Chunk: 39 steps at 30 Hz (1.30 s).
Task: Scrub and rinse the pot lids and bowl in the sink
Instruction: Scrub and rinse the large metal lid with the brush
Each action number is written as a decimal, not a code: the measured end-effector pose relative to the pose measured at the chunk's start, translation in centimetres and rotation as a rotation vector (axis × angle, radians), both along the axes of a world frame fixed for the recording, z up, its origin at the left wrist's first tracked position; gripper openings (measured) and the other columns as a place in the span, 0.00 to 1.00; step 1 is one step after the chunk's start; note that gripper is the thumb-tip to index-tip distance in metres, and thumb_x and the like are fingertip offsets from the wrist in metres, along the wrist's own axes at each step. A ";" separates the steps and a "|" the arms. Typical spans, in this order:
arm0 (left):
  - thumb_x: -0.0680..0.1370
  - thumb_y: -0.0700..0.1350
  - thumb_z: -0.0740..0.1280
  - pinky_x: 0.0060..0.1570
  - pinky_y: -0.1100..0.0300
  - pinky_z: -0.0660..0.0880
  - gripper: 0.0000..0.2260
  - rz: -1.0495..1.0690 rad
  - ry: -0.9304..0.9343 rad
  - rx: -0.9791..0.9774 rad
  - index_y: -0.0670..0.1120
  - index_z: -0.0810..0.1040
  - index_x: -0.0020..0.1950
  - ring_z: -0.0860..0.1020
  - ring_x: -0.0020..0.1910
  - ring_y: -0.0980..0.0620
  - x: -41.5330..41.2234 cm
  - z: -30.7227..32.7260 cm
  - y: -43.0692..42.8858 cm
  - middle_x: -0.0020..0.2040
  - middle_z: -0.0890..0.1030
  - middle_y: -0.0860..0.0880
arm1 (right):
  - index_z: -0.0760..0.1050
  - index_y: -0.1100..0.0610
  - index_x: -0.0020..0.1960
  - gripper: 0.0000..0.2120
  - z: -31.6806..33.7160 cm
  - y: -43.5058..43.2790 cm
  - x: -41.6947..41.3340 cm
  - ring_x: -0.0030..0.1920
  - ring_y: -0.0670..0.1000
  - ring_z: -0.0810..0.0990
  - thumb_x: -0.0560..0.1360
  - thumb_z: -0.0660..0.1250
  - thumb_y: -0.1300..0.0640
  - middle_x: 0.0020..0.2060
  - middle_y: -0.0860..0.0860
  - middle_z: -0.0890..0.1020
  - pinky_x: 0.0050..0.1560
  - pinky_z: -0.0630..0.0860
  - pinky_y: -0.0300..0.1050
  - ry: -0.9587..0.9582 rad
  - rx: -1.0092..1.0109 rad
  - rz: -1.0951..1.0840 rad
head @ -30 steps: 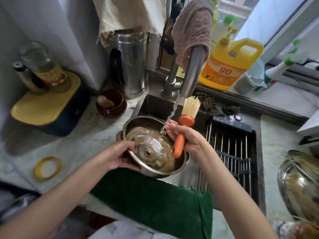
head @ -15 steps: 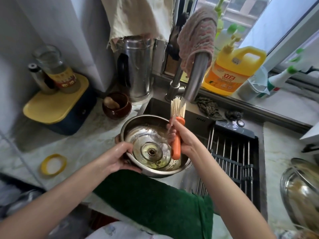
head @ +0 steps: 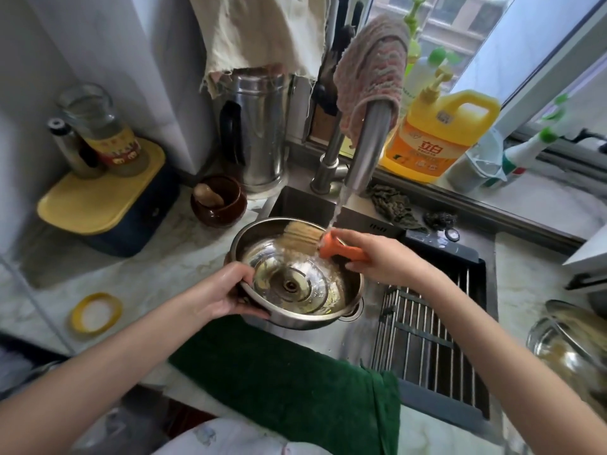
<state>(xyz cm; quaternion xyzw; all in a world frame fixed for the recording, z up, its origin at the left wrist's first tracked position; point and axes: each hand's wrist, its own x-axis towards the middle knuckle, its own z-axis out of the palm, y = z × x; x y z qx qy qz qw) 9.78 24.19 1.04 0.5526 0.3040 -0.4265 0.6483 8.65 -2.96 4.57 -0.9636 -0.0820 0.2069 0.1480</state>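
**Brush tipped sideways over the bowl**

The brush (head: 328, 247), upright a second ago, now lies level. Its bristles (head: 300, 238) point left across the far rim of the bowl (head: 295, 320). The right hand (head: 377, 254) gripping it has shifted to the bowl's far right edge. The tap stream (head: 338, 208) now strikes the brush's orange collar. The murky brown water over the lid (head: 315, 274) in the bowl has run clear.

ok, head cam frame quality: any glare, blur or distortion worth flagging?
Head view: daylight from the window washes out the top right; head view: hard glare on the steel lid inside the bowl; head view: wide-angle bowing of straight lines toward the borders, and the brush bristles look slightly smeared.
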 end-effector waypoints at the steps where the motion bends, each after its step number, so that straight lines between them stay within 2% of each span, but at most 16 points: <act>1: 0.69 0.30 0.55 0.31 0.44 0.80 0.22 -0.016 0.004 0.011 0.40 0.69 0.63 0.77 0.50 0.37 0.2 0.0 0.0 0.54 0.75 0.36 | 0.57 0.39 0.74 0.31 -0.3 0.1 0.2 0.54 0.53 0.79 0.76 0.67 0.52 0.58 0.47 0.77 0.49 0.76 0.47 -0.076 -0.069 0.128; 4: 0.69 0.31 0.55 0.30 0.46 0.80 0.21 -0.042 0.024 0.008 0.39 0.71 0.61 0.77 0.49 0.38 0.6 0.4 -0.3 0.52 0.76 0.36 | 0.57 0.38 0.75 0.27 -1.9 2.1 0.8 0.43 0.52 0.80 0.78 0.62 0.47 0.55 0.47 0.76 0.36 0.72 0.43 -0.207 -0.214 0.370; 6: 0.69 0.31 0.55 0.29 0.46 0.79 0.21 -0.048 0.043 0.007 0.40 0.70 0.60 0.77 0.50 0.38 0.8 0.6 -0.6 0.55 0.75 0.36 | 0.59 0.40 0.74 0.23 -3.2 3.1 1.3 0.38 0.52 0.80 0.80 0.59 0.49 0.57 0.48 0.75 0.31 0.70 0.43 -0.287 -0.320 0.420; 9: 0.67 0.31 0.55 0.28 0.43 0.79 0.25 -0.038 0.044 0.047 0.42 0.68 0.63 0.75 0.52 0.36 1.2 0.5 -0.4 0.57 0.73 0.36 | 0.66 0.46 0.70 0.19 -3.3 3.3 2.0 0.46 0.55 0.82 0.80 0.57 0.54 0.58 0.50 0.77 0.35 0.72 0.44 -0.247 -0.545 0.389; 12: 0.72 0.30 0.53 0.24 0.46 0.79 0.16 -0.016 0.019 0.085 0.39 0.69 0.58 0.75 0.46 0.40 1.4 0.6 -0.5 0.49 0.74 0.38 | 0.76 0.53 0.60 0.16 -1.4 3.3 2.5 0.55 0.57 0.80 0.79 0.55 0.51 0.54 0.52 0.80 0.43 0.70 0.43 -0.020 -0.642 0.257; 14: 0.74 0.30 0.52 0.27 0.49 0.80 0.10 -0.023 0.021 0.089 0.37 0.70 0.49 0.76 0.42 0.44 1.4 0.8 -0.9 0.44 0.75 0.40 | 0.78 0.54 0.54 0.16 -0.7 3.5 3.1 0.54 0.57 0.80 0.79 0.54 0.49 0.52 0.52 0.82 0.39 0.69 0.41 -0.005 -0.688 0.256; 16: 0.74 0.30 0.52 0.27 0.52 0.80 0.09 -0.085 0.028 0.104 0.38 0.70 0.45 0.77 0.39 0.45 1.5 1.0 -1.3 0.41 0.75 0.40 | 0.77 0.52 0.56 0.13 -0.7 3.3 3.7 0.48 0.56 0.82 0.79 0.55 0.54 0.52 0.50 0.80 0.31 0.64 0.40 -0.146 -0.733 0.386; 18: 0.73 0.30 0.52 0.24 0.55 0.79 0.09 -0.170 0.007 0.151 0.39 0.70 0.44 0.77 0.37 0.46 2.0 1.1 -1.7 0.39 0.76 0.41 | 0.76 0.49 0.60 0.18 -1.4 2.6 4.1 0.38 0.54 0.82 0.76 0.53 0.59 0.54 0.51 0.79 0.26 0.63 0.40 -0.351 -0.710 0.514; 20: 0.73 0.30 0.52 0.25 0.54 0.79 0.09 -0.219 -0.018 0.182 0.39 0.70 0.42 0.76 0.36 0.47 2.5 1.0 -2.1 0.37 0.74 0.42 | 0.80 0.49 0.57 0.24 -1.8 2.4 4.1 0.30 0.53 0.80 0.73 0.49 0.61 0.50 0.52 0.81 0.23 0.61 0.38 -0.476 -0.648 0.548; 23: 0.71 0.29 0.53 0.24 0.51 0.79 0.16 -0.259 -0.105 0.245 0.36 0.71 0.57 0.75 0.34 0.45 2.7 0.7 -2.1 0.37 0.73 0.40 | 0.75 0.49 0.61 0.24 -2.9 2.5 3.7 0.38 0.52 0.81 0.76 0.47 0.60 0.52 0.49 0.78 0.26 0.58 0.40 -0.418 -0.728 0.513; 25: 0.71 0.28 0.53 0.21 0.54 0.77 0.27 -0.261 -0.177 0.264 0.35 0.63 0.71 0.74 0.34 0.44 3.0 0.2 -2.0 0.45 0.74 0.33 | 0.73 0.51 0.62 0.16 -2.7 2.3 3.0 0.49 0.55 0.82 0.79 0.52 0.59 0.54 0.49 0.78 0.31 0.65 0.40 -0.223 -0.779 0.444; 28: 0.70 0.28 0.53 0.21 0.53 0.76 0.32 -0.206 -0.245 0.256 0.45 0.60 0.74 0.73 0.38 0.40 4.0 -0.1 -2.1 0.58 0.71 0.32 | 0.77 0.55 0.58 0.14 -1.1 3.2 0.7 0.54 0.56 0.80 0.81 0.54 0.56 0.52 0.50 0.81 0.45 0.76 0.44 -0.024 -0.680 0.423; 30: 0.69 0.27 0.53 0.23 0.50 0.76 0.36 -0.165 -0.297 0.236 0.59 0.60 0.70 0.73 0.47 0.35 4.6 -0.1 -2.5 0.57 0.70 0.39 | 0.77 0.54 0.57 0.13 -0.1 4.2 -1.0 0.53 0.55 0.80 0.79 0.56 0.58 0.47 0.49 0.80 0.42 0.75 0.44 -0.008 -0.628 0.515; 34: 0.69 0.27 0.54 0.25 0.51 0.77 0.36 -0.177 -0.368 0.190 0.67 0.59 0.62 0.74 0.53 0.35 4.8 0.2 -3.5 0.55 0.70 0.47 | 0.77 0.55 0.49 0.12 -0.1 4.8 -0.7 0.51 0.56 0.80 0.79 0.56 0.53 0.44 0.51 0.80 0.41 0.71 0.43 0.105 -0.566 0.306; 36: 0.69 0.26 0.54 0.26 0.48 0.78 0.39 -0.183 -0.399 0.174 0.68 0.59 0.63 0.73 0.53 0.36 4.7 0.1 -3.7 0.55 0.69 0.49 | 0.78 0.54 0.53 0.12 -1.5 3.9 0.7 0.53 0.57 0.80 0.78 0.57 0.55 0.50 0.51 0.81 0.44 0.71 0.44 0.054 -0.613 0.173; 39: 0.69 0.26 0.56 0.28 0.48 0.78 0.42 -0.232 -0.466 0.177 0.70 0.56 0.68 0.72 0.56 0.36 4.6 0.2 -3.9 0.62 0.65 0.50 | 0.72 0.55 0.65 0.16 -2.9 1.9 1.7 0.53 0.59 0.80 0.78 0.58 0.60 0.54 0.54 0.78 0.39 0.68 0.45 -0.094 -0.599 -0.057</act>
